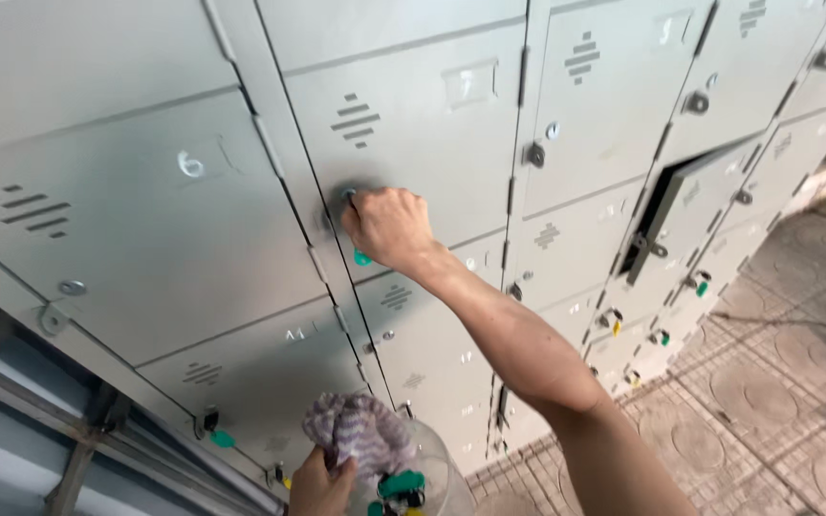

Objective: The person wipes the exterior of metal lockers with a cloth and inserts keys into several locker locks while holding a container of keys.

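Two hands in view, both mine. R hand (389,227) is up at the lock (347,196) of a grey locker door (432,143), fingers curled tight into a narrow pinch at the lock face. What they pinch is hidden under the fingertips; prob. a key, but can't tell. A small green tag (362,258) hangs just below the hand, touching or nearly touching the heel of the palm, long axis approx. vertical, pointing down along the door. Lock sits at the door's left edge, just beside the hinge strip, about mid-height of that door.

L hand (320,487) is low at the frame's bottom edge, closed around a bunched cloth (360,430), purple-and-white check. Cloth sticks up out of the fist, long axis roughly upright w/ a slight lean to the right. Just beside it, touching the cloth, is a clear plastic container (437,468) w/ a green piece (401,483) on its near side; can't tell if the L hand also bears it.

Surroundings: grey metal lockers (145,220) in rows, each w/ slotted vents and a hasp. Several lower doors carry keys w/ green or yellow tags. One door (685,205) to the right stands ajar, dark gap along its left edge. Floor (767,382) at lower right is patterned paving w/ round motifs.
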